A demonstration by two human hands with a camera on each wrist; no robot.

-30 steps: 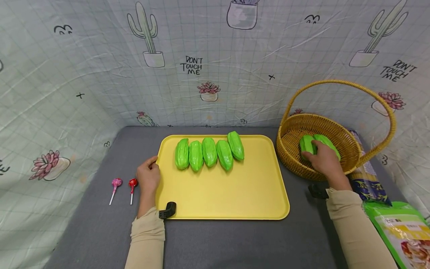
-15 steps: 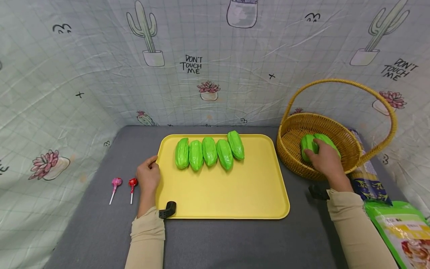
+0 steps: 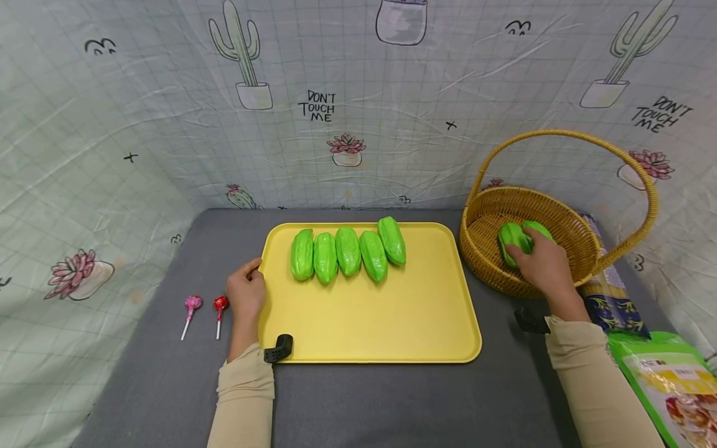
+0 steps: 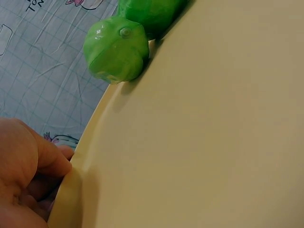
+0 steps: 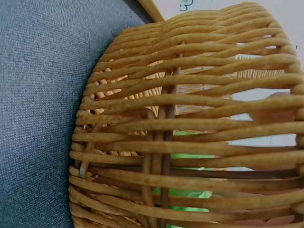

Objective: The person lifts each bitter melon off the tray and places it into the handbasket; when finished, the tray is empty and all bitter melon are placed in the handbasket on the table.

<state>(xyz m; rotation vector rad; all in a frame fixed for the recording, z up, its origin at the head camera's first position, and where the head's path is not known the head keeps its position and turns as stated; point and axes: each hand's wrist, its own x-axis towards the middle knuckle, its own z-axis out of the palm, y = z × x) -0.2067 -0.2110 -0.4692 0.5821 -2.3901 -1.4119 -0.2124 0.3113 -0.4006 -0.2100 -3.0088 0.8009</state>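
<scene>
My left hand (image 3: 246,291) pinches the left rim of a yellow tray (image 3: 364,323); the left wrist view shows its fingers (image 4: 52,156) at that rim. Glossy green ridged fruits (image 3: 348,252) lie side by side along the tray's back half, several in all, the rightmost set a bit farther back. Inside the wicker basket (image 3: 476,261) are two more such fruits. My right hand (image 3: 543,264) reaches in and grips the left one (image 3: 511,239), while the other (image 3: 539,229) is partly hidden behind the hand. Basket weave mostly screens this hand in the right wrist view.
A pink lollipop (image 3: 193,303) and a red lollipop (image 3: 220,303) lie left of my left hand. The basket's tall handle (image 3: 566,132) arches up. Right of the basket are a blue-patterned packet (image 3: 613,311) and a green bag (image 3: 666,379). A printed cloth hangs behind.
My right hand has shifted slightly right in the basket and now covers more of the right-hand fruit. My left hand and the fruits on the tray have not moved.
</scene>
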